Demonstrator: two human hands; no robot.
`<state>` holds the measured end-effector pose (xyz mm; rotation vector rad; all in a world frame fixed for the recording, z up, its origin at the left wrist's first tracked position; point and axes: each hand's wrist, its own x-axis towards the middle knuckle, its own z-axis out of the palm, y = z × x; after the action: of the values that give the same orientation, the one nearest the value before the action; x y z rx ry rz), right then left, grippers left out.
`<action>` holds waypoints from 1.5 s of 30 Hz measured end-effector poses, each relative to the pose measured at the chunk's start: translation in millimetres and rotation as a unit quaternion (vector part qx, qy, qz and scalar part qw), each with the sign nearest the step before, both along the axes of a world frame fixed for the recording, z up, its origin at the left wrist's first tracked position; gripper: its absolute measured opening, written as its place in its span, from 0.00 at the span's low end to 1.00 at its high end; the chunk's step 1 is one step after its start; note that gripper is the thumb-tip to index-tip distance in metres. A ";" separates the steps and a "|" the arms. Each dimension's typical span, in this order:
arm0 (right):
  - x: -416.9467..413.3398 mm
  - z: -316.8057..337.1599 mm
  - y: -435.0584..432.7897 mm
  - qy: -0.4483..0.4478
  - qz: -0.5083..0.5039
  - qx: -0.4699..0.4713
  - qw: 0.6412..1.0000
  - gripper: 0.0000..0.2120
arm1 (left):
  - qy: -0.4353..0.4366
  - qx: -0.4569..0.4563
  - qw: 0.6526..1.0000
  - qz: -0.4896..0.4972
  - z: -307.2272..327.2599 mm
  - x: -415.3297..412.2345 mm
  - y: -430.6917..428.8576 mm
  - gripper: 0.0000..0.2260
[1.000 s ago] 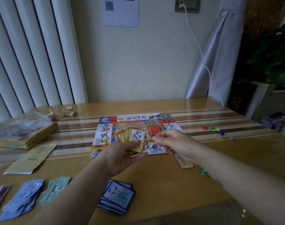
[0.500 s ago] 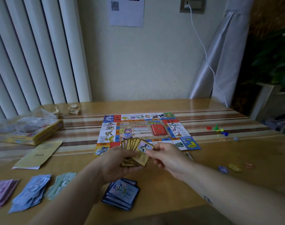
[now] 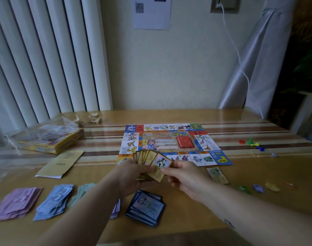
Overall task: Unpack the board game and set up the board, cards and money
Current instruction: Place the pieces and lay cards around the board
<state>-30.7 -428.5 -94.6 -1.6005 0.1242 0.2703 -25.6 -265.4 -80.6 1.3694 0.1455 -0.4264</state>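
Yellow-edged cards (image 3: 148, 158) sit fanned in the left hand (image 3: 132, 176), which curls round their lower ends, just in front of the board (image 3: 169, 139) lying flat on the surface (image 3: 244, 166). The right hand (image 3: 185, 176) pinches the front card (image 3: 161, 163), apparently at its edge. The step looks like sorting cards. Next, that card must slide free without dragging its neighbours, perhaps to go beside the lone card (image 3: 217, 174).

Cards (image 3: 152, 159): lower ends hidden inside my left hand (image 3: 134, 178); print too small to read.
Board (image 3: 169, 139): near left corner covered by cards and hand.
Green notes (image 3: 84, 189): partly behind my left forearm.
Box (image 3: 66, 146): blurred under a clear bag (image 3: 45, 132), lettering unreadable.
Counters (image 3: 258, 188): blurred, shapes unclear.
Die (image 3: 274, 155): pips too small.
Wall sheet (image 3: 151, 15): cut by the top edge.
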 end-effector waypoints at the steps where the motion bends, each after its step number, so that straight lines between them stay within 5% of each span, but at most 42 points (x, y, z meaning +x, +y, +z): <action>1: -1.5 -2.5 1.6 0.002 0.003 0.003 1.000 0.03 | 0.001 0.002 1.000 0.000 -0.1 -1.1 0.5 0.03; 15: 8.9 -0.4 -11.4 0.024 0.062 -0.091 0.994 0.05 | 0.036 -0.031 0.996 0.071 6.8 6.1 24.2 0.05; 20: 26.3 1.8 -31.7 0.006 0.004 -0.130 0.991 0.06 | 0.033 -0.082 0.987 0.137 10.8 17.2 26.6 0.03; 32: 63.1 28.7 -53.6 -0.020 -0.077 -0.050 0.996 0.07 | -0.008 -0.151 0.972 0.177 21.2 46.1 30.3 0.06; 45: 96.3 39.5 -49.8 -0.071 -0.083 -0.121 0.987 0.15 | -0.004 -0.150 0.964 0.221 31.3 77.3 52.8 0.09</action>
<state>65.6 -478.3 -55.0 -1.8329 0.1854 0.0103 51.8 -212.7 -49.3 1.0014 0.3575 -0.0619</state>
